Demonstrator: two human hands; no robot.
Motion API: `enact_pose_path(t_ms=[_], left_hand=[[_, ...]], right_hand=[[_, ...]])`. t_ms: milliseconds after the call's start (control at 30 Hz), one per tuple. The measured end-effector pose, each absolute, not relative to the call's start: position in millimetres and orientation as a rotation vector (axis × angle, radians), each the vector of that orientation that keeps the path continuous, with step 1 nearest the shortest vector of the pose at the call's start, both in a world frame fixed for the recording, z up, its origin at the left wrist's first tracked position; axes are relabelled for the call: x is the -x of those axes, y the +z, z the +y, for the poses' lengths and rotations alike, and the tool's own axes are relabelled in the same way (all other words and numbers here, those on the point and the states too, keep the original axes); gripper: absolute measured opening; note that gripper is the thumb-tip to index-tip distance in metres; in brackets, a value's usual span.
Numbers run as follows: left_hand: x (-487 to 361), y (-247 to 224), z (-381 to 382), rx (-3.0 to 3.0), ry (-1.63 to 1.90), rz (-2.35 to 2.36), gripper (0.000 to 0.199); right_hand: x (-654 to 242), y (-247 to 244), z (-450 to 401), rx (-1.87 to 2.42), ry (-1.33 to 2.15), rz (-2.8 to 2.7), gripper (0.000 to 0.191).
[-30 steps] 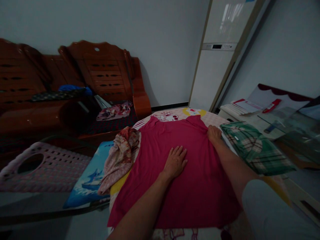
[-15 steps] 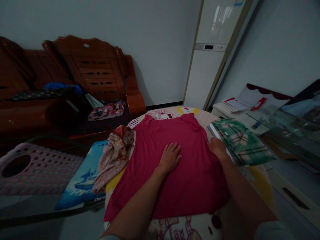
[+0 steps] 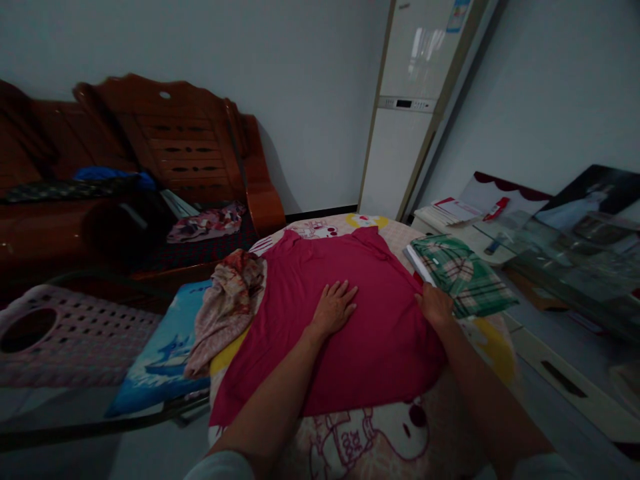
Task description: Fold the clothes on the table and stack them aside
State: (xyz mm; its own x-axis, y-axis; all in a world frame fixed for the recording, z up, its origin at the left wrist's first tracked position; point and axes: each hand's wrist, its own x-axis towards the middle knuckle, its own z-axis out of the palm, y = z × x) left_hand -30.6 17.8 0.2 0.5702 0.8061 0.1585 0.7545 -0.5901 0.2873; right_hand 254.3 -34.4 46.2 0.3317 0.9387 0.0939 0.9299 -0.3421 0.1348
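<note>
A dark pink shirt [image 3: 373, 363] lies spread over a round table covered with a cartoon-print cloth [image 3: 395, 437]. Flat on the middle of the shirt rests my left hand [image 3: 334, 308], fingers stretched out. My right hand [image 3: 434, 305] is closed on the shirt's right side edge, where a bit of fabric is lifted between the fingers. Just beyond that hand is a folded green plaid cloth [image 3: 465, 273]. To the left of the shirt a crumpled patterned garment [image 3: 227, 307] lies bunched at the table's edge.
A blue cushion [image 3: 163, 363] and a pink woven chair [image 3: 100, 340] stand on the left. Behind them is a wooden sofa [image 3: 190, 150] with clothes on its seat. A tall air conditioner [image 3: 393, 153] stands at the back, a glass shelf [image 3: 575, 257] at the right.
My right hand has gathered the shirt's right edge and lifted it slightly, turning a bit of it inward. My left hand stays flat on the shirt. The view has shifted slightly to the right.
</note>
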Motion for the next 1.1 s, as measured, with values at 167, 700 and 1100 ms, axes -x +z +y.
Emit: enact_pose_path(t_ms=[167,700,1100], left_hand=[[30,1,17,-2.616,0.398,1.306,0.052],[29,0,17,-2.607,0.416,1.323,0.053],[69,24,32,-2.223,0.799,1.537,0.040]], right_hand=[[-261,45,-64,-2.482,0.152,1.752,0.032],[-261,37,-113,-2.632,0.305,1.653,0.030],[-106,47,-117,-2.062,-0.561,2.898,0.022]])
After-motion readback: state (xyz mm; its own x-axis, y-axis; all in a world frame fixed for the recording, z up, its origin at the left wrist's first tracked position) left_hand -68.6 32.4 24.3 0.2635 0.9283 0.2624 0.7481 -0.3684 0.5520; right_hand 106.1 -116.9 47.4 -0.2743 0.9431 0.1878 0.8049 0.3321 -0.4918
